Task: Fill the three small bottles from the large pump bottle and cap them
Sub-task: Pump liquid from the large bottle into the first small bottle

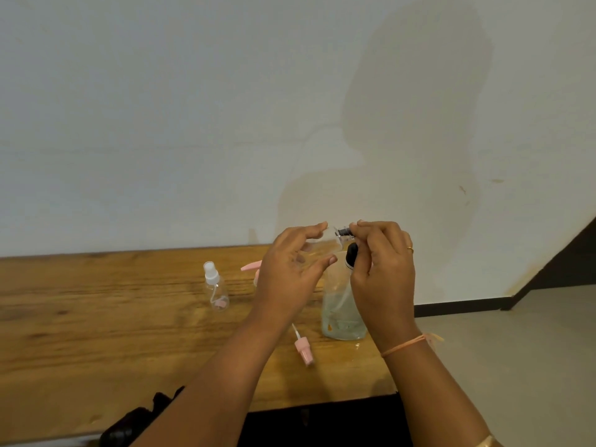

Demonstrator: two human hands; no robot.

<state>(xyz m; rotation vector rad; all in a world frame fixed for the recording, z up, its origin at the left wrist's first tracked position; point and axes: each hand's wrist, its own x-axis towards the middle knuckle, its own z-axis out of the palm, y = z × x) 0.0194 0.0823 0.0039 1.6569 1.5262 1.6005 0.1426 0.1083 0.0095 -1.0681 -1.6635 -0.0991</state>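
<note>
The large clear pump bottle [338, 311] stands near the table's right end, partly full of pale liquid. My right hand [383, 272] is closed around its black pump head [351, 254], fingertips at the nozzle. My left hand [295, 269] is curled just left of the nozzle around a faint, transparent small bottle [308, 253] that is hard to make out. Another small clear bottle [215, 287] with a white spray cap stands upright further left. A pink spray cap [303, 348] with its tube lies on the table in front of the large bottle.
A pink pump top [251, 265] pokes out behind my left hand; what it sits on is hidden. The wooden table [96, 333] ends just right of the large bottle, against a white wall. A dark object [135, 424] sits at the table's near edge.
</note>
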